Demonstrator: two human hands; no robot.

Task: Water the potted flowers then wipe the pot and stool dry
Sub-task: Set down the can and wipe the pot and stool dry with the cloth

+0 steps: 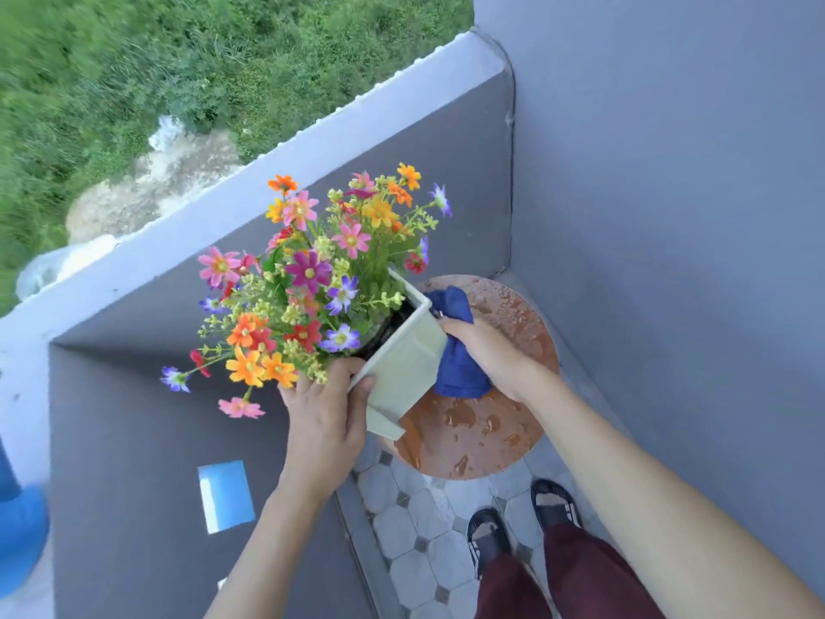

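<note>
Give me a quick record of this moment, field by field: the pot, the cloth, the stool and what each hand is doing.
pot: square pale pot of flowers, tilted over the stool
cloth: blue cloth pressed to the pot's side
stool: round brown stool, puddles on top
left hand: left hand grips the pot's rim
right hand: right hand holds the cloth

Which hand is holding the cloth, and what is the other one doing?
The right hand presses the blue cloth against the white square pot; the left hand only grips the pot's near corner.
</note>
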